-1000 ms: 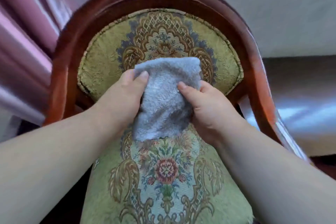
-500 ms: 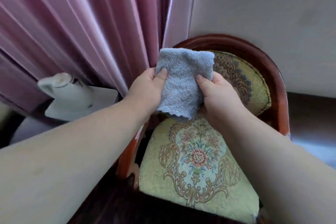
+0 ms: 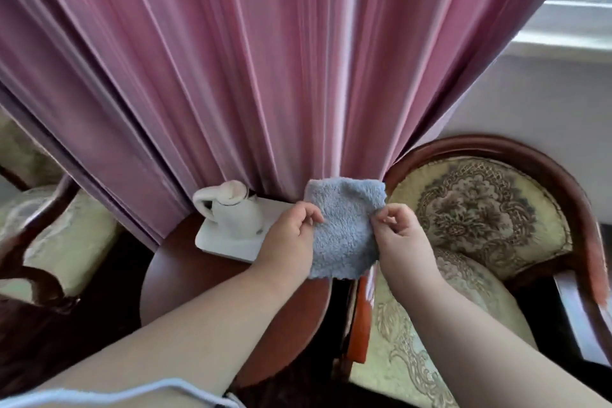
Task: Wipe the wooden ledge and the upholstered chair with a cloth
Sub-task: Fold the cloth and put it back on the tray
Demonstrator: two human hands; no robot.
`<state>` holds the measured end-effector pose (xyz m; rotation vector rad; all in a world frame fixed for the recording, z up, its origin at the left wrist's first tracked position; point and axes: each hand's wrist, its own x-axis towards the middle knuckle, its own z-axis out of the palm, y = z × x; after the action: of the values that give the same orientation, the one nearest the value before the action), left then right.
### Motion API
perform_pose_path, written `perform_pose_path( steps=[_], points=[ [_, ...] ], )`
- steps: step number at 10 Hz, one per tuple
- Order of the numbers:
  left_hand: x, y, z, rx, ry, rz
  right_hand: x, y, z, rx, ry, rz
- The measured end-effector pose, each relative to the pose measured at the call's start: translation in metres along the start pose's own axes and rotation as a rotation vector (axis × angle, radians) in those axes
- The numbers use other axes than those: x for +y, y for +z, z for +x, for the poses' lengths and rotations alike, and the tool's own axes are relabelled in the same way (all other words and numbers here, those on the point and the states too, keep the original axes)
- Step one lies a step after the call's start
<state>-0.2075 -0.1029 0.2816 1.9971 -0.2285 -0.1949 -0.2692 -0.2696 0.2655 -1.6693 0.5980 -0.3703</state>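
A folded grey-blue fleece cloth [image 3: 344, 225] hangs in the air between both hands, in front of the pink curtain. My left hand [image 3: 291, 235] pinches its left edge and my right hand [image 3: 400, 235] pinches its right edge. The upholstered chair [image 3: 480, 215], with green-gold floral fabric and a dark red wooden frame, stands at the right, below and behind my right hand. The cloth touches neither the chair nor the table. No wooden ledge is clearly in view.
A round dark wooden table [image 3: 185, 275] sits below my left hand, carrying a white tray [image 3: 215, 242] with a white kettle [image 3: 231, 209]. Pink curtain [image 3: 231, 60] fills the back. A second upholstered chair [image 3: 49, 242] is at the left. A window sill [image 3: 569, 30] shows top right.
The view has swung left from the chair toward the curtain and round table. Both hands carried the cloth off the chair back and now hold it up by its side edges.
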Motion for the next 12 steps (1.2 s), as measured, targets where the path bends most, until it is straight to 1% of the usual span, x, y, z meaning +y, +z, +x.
perform_pose_path(
  steps=[1, 2, 3, 4, 5, 6, 7, 8, 9, 10, 11, 12],
  points=[
    [-0.015, -0.029, 0.034, -0.054, -0.019, 0.006, -0.003, 0.037, 0.017, -0.073, 0.021, -0.015],
    [-0.035, -0.037, 0.062, -0.102, -0.014, 0.027, 0.005, 0.061, 0.037, -0.133, 0.046, -0.027],
    [-0.065, -0.033, 0.084, -0.158, -0.076, 0.063, 0.027, 0.080, 0.060, -0.229, 0.068, -0.106],
    [-0.105, -0.021, 0.102, -0.196, -0.137, 0.088, 0.062, 0.103, 0.087, -0.327, 0.091, -0.197],
    [-0.157, -0.009, 0.121, -0.199, -0.173, 0.159, 0.103, 0.131, 0.109, -0.386, 0.129, -0.355],
    [-0.211, -0.004, 0.147, -0.215, -0.199, 0.289, 0.146, 0.165, 0.130, -0.428, 0.158, -0.447],
    [-0.263, 0.004, 0.177, -0.269, -0.193, 0.433, 0.189, 0.207, 0.152, -0.465, 0.216, -0.537],
    [-0.307, 0.014, 0.210, -0.310, -0.134, 0.566, 0.224, 0.239, 0.176, -0.466, 0.253, -0.593],
    [-0.338, 0.029, 0.228, -0.314, -0.105, 0.645, 0.251, 0.261, 0.197, -0.485, 0.254, -0.654],
    [-0.361, 0.048, 0.237, -0.427, -0.104, 0.750, 0.270, 0.277, 0.209, -0.549, 0.262, -0.763],
    [-0.383, 0.061, 0.237, -0.534, -0.120, 0.840, 0.269, 0.290, 0.210, -0.543, 0.257, -0.930],
    [-0.391, 0.059, 0.237, -0.628, -0.120, 0.892, 0.261, 0.297, 0.203, -0.548, 0.314, -1.097]
  ],
)
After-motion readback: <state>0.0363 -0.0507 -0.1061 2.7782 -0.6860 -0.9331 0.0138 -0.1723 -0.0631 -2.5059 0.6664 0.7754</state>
